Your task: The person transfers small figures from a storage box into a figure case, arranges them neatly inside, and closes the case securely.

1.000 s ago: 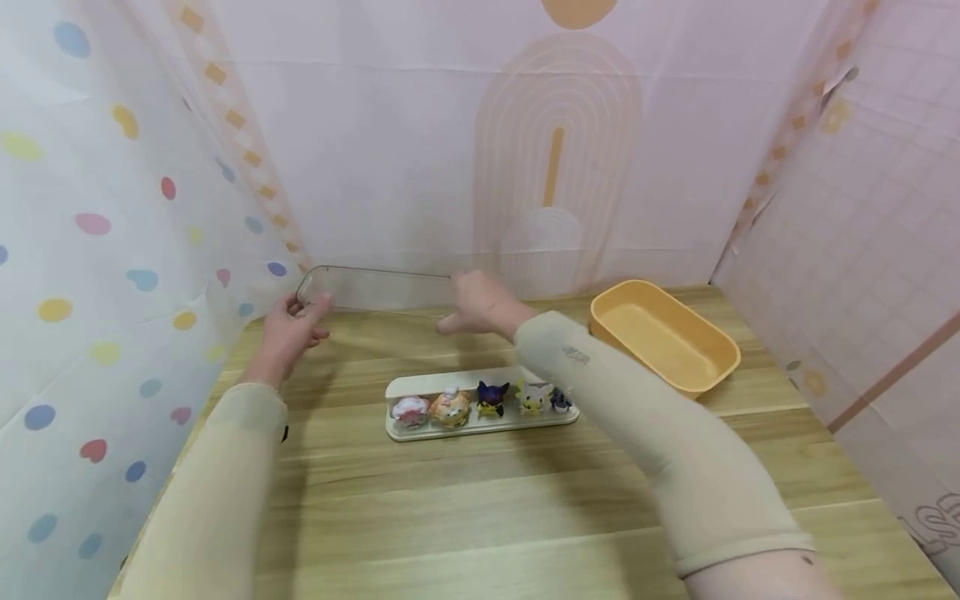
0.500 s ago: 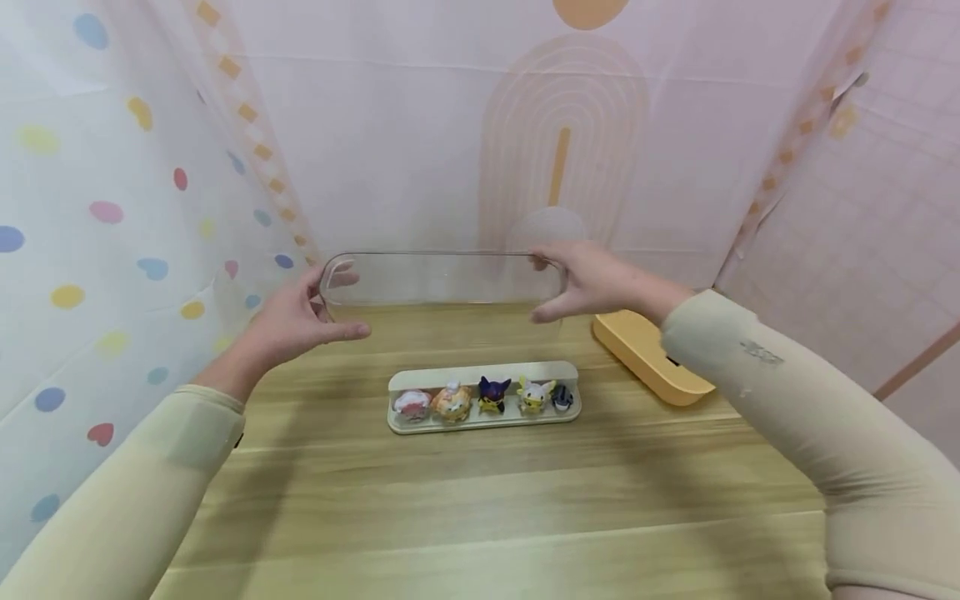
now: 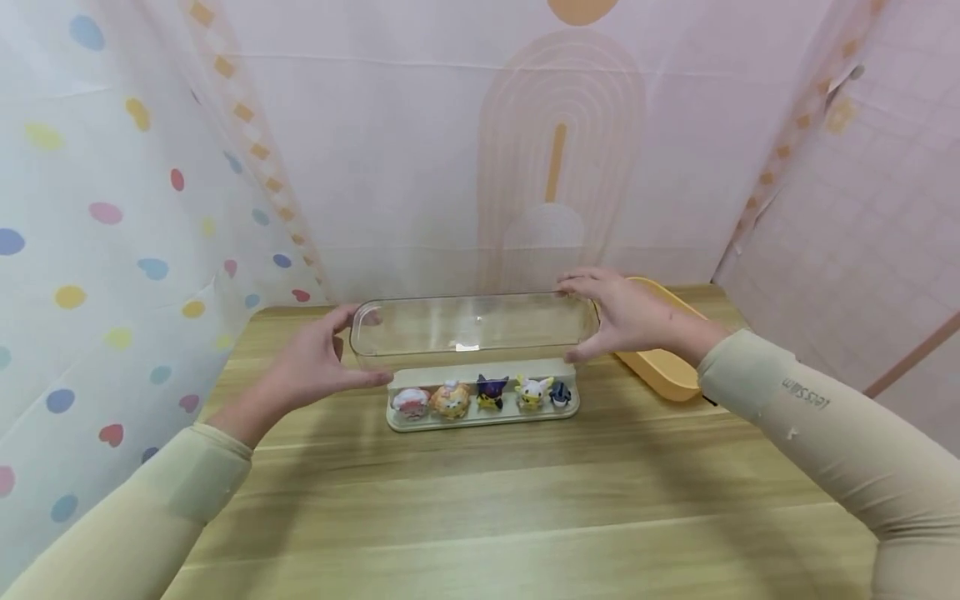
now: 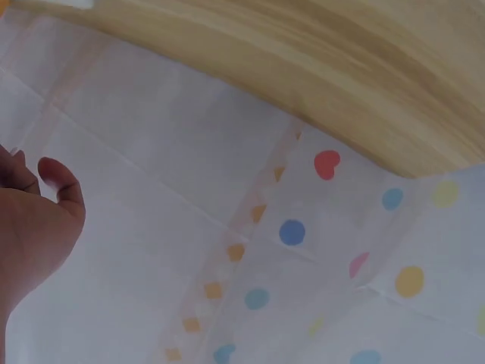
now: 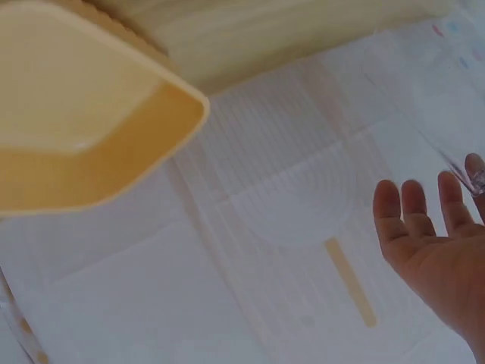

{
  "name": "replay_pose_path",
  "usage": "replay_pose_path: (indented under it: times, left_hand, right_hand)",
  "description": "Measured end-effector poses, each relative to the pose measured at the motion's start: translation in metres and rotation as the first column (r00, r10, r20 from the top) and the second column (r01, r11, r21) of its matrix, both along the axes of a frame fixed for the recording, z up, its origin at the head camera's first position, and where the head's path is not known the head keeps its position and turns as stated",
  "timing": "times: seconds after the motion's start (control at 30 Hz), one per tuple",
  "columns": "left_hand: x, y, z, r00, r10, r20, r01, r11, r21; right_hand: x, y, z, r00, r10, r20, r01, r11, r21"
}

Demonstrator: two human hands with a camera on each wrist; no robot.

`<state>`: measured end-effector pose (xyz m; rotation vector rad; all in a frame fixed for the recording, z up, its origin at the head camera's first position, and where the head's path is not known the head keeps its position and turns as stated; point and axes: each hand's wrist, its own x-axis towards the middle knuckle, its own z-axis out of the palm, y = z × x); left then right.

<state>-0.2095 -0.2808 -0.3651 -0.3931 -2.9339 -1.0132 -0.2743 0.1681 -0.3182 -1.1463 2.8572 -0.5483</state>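
A long clear plastic cover (image 3: 472, 325) with rounded ends is held up between both hands, just above and behind a cream tray. My left hand (image 3: 311, 358) grips its left end, thumb toward me and fingers behind. At the right end, my right hand (image 3: 626, 312) grips it the same way. The cream tray (image 3: 480, 421) lies on the table with several small figurines in a row, among them a pink-and-white one (image 3: 411, 402), an orange one (image 3: 452, 400), a purple-eared one (image 3: 492, 392) and a white-and-yellow one (image 3: 533, 392). In the left wrist view, only part of the left hand (image 4: 38, 227) shows.
A yellow-orange bin (image 3: 660, 371) stands at the back right, partly behind the right hand and forearm. The wooden table (image 3: 480, 508) meets patterned cloth hangings at the back (image 3: 405, 167) and on the left (image 3: 150, 333).
The right hand has moved right to the cover's right end. The cover has risen, then come down and nearer to the tray, carried by both hands. The tray and figurines stay in place.
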Motion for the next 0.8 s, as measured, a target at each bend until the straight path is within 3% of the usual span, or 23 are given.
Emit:
replay_pose_path:
  times: [0.33, 0.8]
  left_hand:
    - [0.009, 0.004, -0.021, 1.0, -0.022, -0.02, 0.022, 1.0, -0.006]
    - [0.013, 0.008, -0.042, 1.0, -0.011, -0.01, 0.011, 1.0, -0.002]
  right_hand:
    - [0.013, 0.001, -0.025, 1.0, 0.004, 0.026, -0.004, 1.0, 0.005]
    - [0.017, 0.0, -0.04, 0.998, 0.006, 0.065, -0.006, 1.0, -0.004]
